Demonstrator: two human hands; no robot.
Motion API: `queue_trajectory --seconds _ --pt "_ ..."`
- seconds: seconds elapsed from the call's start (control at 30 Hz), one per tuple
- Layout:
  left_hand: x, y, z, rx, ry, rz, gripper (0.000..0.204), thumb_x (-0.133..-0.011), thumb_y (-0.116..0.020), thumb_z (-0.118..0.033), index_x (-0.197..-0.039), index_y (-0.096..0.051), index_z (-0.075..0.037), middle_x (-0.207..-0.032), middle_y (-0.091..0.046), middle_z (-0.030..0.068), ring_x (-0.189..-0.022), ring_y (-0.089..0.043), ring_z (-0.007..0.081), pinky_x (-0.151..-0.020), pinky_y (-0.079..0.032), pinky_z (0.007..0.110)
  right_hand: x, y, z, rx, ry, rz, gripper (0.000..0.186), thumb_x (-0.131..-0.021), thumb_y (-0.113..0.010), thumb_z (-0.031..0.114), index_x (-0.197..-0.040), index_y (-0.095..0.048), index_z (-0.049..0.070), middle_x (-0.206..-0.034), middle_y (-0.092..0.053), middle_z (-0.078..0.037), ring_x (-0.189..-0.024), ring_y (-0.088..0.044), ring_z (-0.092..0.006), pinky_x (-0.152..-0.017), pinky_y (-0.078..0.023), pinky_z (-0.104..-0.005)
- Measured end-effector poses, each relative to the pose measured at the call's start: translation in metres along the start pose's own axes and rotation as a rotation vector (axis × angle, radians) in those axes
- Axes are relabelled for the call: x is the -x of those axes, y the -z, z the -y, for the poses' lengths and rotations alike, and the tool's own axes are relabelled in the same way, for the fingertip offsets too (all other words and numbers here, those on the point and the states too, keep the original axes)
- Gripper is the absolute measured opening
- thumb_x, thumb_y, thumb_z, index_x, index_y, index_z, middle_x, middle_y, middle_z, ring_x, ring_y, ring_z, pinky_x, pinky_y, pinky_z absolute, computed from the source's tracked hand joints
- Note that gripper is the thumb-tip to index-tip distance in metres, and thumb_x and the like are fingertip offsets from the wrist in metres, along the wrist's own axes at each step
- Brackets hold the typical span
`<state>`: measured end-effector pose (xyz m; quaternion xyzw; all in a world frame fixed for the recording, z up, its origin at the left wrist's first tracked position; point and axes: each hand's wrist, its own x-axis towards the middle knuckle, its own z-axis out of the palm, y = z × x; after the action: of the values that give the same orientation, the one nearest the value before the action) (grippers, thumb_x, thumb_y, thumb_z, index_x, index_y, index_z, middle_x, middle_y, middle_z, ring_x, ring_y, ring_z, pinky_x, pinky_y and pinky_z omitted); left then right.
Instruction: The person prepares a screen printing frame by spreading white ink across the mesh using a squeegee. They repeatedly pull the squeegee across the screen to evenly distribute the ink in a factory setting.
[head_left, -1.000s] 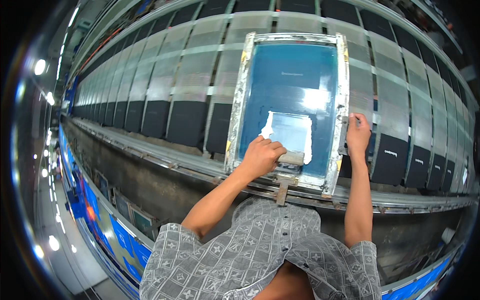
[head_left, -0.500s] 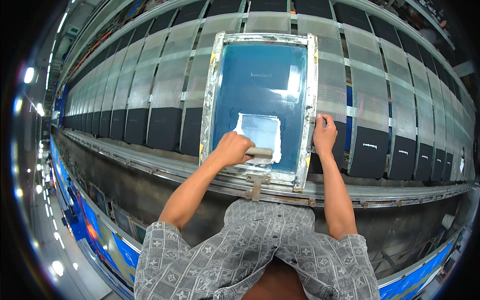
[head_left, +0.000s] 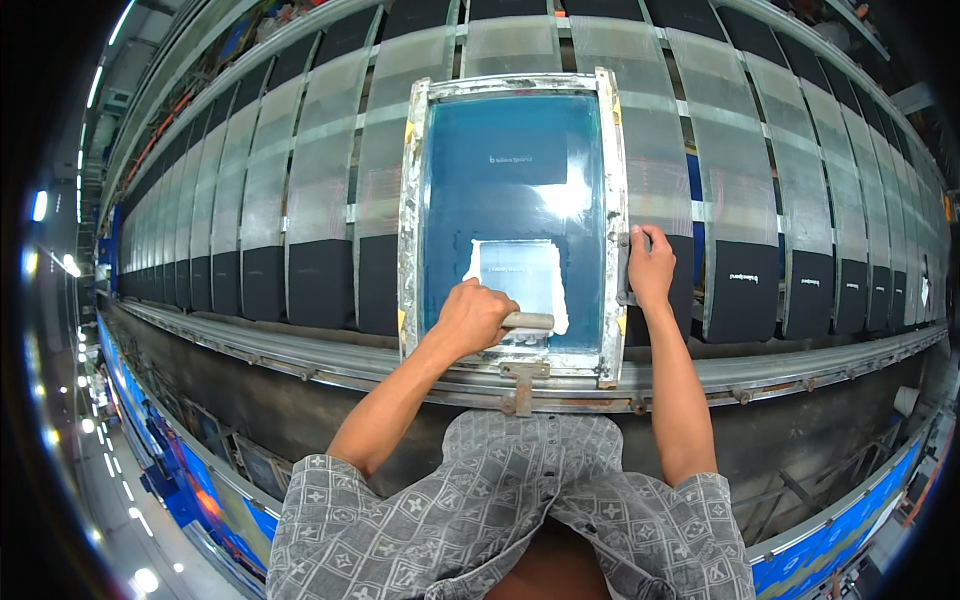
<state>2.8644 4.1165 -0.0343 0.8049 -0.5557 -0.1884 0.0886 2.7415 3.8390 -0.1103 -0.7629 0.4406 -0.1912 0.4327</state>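
With the middle of the frame taken as the dial's centre, the rectangular, paint-stained metal frame (head_left: 409,200) lies over a row of glossy grey-green flat boards (head_left: 320,150), its short side facing the wearer. A taut, smooth blue mesh sheet (head_left: 475,190) fills it, with bright glare at two o'clock.

At six o'clock, inside the frame, a short, pale, bar-shaped squeegee (head_left: 530,321) lies crosswise near the lower edge of a light rectangular window (head_left: 515,272). Thick white paste (head_left: 559,300) rims that window in ragged, wet-looking ridges.

The hands are apart. At seven o'clock the left hand (head_left: 475,318) is closed around the squeegee's left end, apparently to keep the bar level and pressed on the mesh. Between three and four, the right hand (head_left: 652,268) has its fingertips at the frame's outer edge, probably to steady it; whether they pinch it cannot be told.

A rusty metal bracket (head_left: 523,385) at six o'clock joins frame and long metal rail (head_left: 720,398), seemingly for alignment. Beyond the right hand, matte black fabric pieces (head_left: 740,290) drape flat over the boards' near ends, bearing small white lettering.
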Motion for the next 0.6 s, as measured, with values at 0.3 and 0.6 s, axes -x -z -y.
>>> queue_trajectory --seconds 0.3,0.6 --pt "-0.076 0.036 0.048 -0.083 0.082 -0.081 0.020 -0.070 -0.085 -0.024 -0.087 -0.080 -0.017 -0.079 -0.074 0.0096 -0.075 -0.070 0.0367 -0.070 -0.055 0.048 0.001 0.001 0.003 -0.005 -0.038 0.036 0.028 -0.099 -0.064 0.030 -0.107 -0.070 0.004 -0.088 -0.072 -0.024 -0.086 -0.071 -0.0417 -0.078 -0.053 -0.0458" --pt "0.035 -0.017 -0.020 -0.065 0.030 -0.276 0.034 -0.064 -0.080 -0.009 -0.096 -0.076 -0.015 -0.093 -0.075 -0.0009 -0.079 -0.068 0.0221 -0.077 -0.046 0.038 -0.007 -0.001 -0.005 0.078 0.048 -0.015 0.029 -0.098 -0.066 0.032 -0.107 -0.072 0.005 -0.097 -0.075 -0.023 -0.096 -0.071 -0.0442 -0.083 -0.054 -0.0467"
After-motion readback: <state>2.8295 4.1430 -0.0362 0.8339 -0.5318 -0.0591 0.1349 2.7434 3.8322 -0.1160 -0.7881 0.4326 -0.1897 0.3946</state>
